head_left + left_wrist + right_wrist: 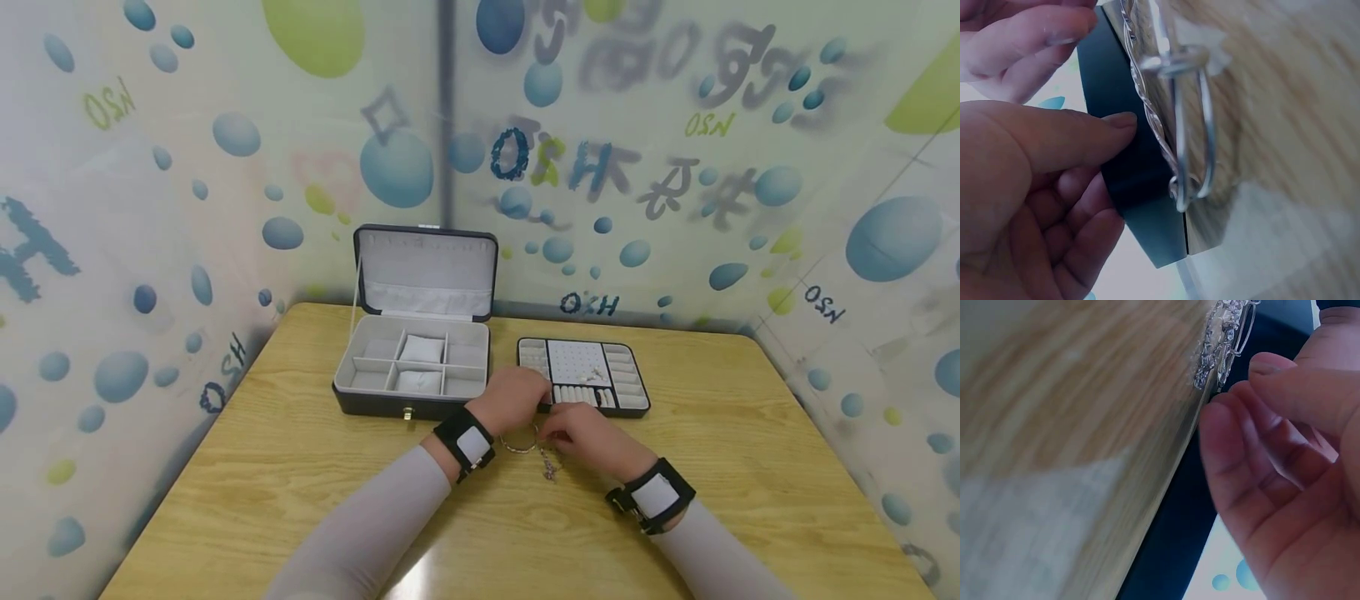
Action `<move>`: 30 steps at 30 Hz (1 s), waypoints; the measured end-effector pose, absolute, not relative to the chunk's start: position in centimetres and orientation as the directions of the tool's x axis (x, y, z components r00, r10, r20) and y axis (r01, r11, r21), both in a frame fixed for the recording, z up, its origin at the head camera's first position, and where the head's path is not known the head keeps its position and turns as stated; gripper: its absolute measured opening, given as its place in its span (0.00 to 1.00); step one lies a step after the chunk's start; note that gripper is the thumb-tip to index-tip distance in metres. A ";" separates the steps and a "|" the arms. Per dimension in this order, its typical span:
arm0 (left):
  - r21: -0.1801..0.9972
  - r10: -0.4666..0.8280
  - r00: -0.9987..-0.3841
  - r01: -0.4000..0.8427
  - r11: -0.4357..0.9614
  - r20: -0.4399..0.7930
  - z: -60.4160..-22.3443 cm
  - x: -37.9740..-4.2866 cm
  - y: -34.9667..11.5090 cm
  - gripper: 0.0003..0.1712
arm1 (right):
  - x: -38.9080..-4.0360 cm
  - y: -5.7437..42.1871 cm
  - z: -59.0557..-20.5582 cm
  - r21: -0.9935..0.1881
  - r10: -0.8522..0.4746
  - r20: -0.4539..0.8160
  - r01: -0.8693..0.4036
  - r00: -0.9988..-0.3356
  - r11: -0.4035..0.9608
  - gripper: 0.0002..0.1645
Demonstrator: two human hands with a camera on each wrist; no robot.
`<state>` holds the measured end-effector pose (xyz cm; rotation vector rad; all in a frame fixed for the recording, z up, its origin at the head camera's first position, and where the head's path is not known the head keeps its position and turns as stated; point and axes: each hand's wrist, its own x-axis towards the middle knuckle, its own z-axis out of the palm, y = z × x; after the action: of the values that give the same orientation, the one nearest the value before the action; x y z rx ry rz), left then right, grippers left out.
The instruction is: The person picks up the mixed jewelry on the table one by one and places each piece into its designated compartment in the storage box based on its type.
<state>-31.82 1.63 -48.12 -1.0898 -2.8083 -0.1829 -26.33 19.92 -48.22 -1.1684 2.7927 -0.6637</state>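
My left hand point(517, 394) is at the front left corner of the black jewelry tray point(632, 412). In the left wrist view its thumb point(1107, 134) lies across the tray's dark side, with the other fingers curled below; I cannot tell whether they hold anything. A twisted silver bangle point(519, 451) lies on the table under the hands, beside a chain with a pendant point(550, 471). Beside them, my right hand point(600, 440) has its fingers bent and thumb apart from the index finger, fingertips close to the silver jewelry point(1219, 347) in the right wrist view.
Left of the tray stands an open jewelry box point(375, 406), its lid point(427, 262) upright against the back and white cushions point(422, 349) in two compartments. Small jewelry point(595, 375) lies on the tray's perforated panel. Patterned walls border the wooden table point(712, 417).
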 end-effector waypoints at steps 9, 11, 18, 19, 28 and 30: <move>0.050 0.661 -0.733 0.675 0.736 0.157 -48.2 -31.8 1.7 0.07 | -26.3 19.9 -48.2 -0.359 -0.703 0.088 -0.681 -0.705 0.638 0.12; 0.058 0.660 -0.735 0.674 0.737 0.155 -48.1 -31.8 1.7 0.08 | -26.3 20.0 -48.3 -0.346 -0.706 0.100 -0.689 -0.701 0.636 0.12; 0.081 0.656 -0.741 0.670 0.738 0.147 -47.9 -31.6 1.7 0.07 | -26.4 20.2 -48.4 -0.333 -0.707 0.116 -0.698 -0.697 0.634 0.13; 0.084 0.655 -0.741 0.669 0.738 0.148 -47.9 -31.6 1.7 0.07 | -26.4 20.2 -48.4 -0.335 -0.709 0.117 -0.700 -0.696 0.631 0.13; 0.079 0.657 -0.738 0.672 0.736 0.152 -48.0 -31.7 1.6 0.09 | -26.7 20.6 -48.8 -0.295 -0.693 0.155 -0.702 -0.704 0.648 0.11; 0.080 0.656 -0.740 0.670 0.738 0.149 -48.1 -31.7 1.7 0.10 | -26.7 20.6 -48.7 -0.296 -0.688 0.150 -0.696 -0.710 0.654 0.11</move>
<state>-31.73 1.66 -48.07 -1.0811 -2.8244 -0.1951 -26.68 20.64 -48.72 -1.2045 2.8798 -0.5310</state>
